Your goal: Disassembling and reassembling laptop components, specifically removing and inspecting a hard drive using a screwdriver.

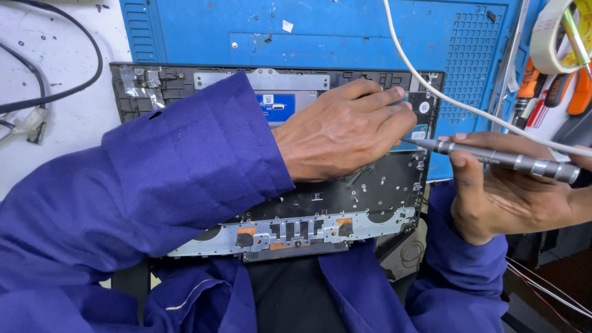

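An opened laptop base [345,191], dark with a silver hinge strip along its near edge, lies in front of me. My left hand [342,132] reaches across it in a blue sleeve, fingers pressed together on a small teal board [404,145] at the base's right side. My right hand [502,191] holds a slim grey screwdriver [499,159] level, its tip pointing left and touching the spot just under my left fingertips. What the left fingers cover is hidden.
A blue work mat [345,37] lies beyond the laptop. A white cable [431,86] crosses from the top to the right. Tape roll [555,37], pliers and orange-handled tools [555,92] stand at the far right. Black cables [55,80] run over the white bench at left.
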